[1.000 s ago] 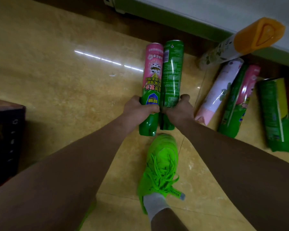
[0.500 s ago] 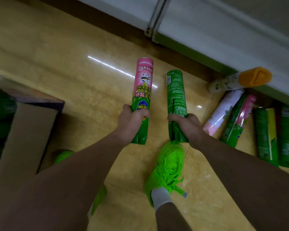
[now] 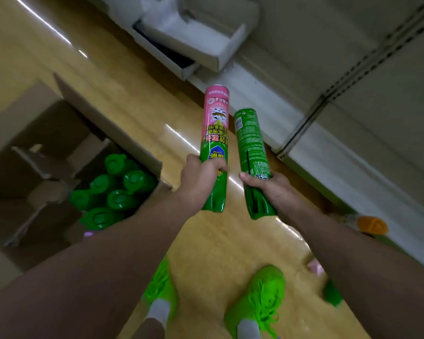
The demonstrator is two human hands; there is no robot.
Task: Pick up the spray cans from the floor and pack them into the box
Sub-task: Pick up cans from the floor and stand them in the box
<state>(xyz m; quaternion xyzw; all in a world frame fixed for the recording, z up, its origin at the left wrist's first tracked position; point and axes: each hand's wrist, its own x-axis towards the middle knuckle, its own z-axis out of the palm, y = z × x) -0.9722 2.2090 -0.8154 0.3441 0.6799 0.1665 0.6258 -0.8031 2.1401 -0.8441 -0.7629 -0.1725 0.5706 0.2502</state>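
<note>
My left hand (image 3: 200, 178) grips a pink-and-green spray can (image 3: 215, 123) near its capped end, with the can pointing away from me above the floor. Beside it, my right hand (image 3: 267, 189) grips an all-green spray can (image 3: 249, 135) the same way. The two cans are slightly apart. To the left stands the open cardboard box (image 3: 113, 128), with several green-capped cans (image 3: 115, 189) standing upright in its near right corner. More cans lie on the floor at the right, mostly hidden by my right arm: an orange-capped can (image 3: 372, 225) and bits of pink (image 3: 315, 266) and green.
A white shelf base (image 3: 328, 148) runs along the floor on the right. A white open carton (image 3: 194, 42) sits at the top by the shelf. My feet in bright green shoes (image 3: 257, 297) stand on the tan tiled floor (image 3: 218, 253) below the cans.
I have lifted both cans and turned left. The box with its green-capped cans has come into view, and the cans on the floor have slid to the lower right.
</note>
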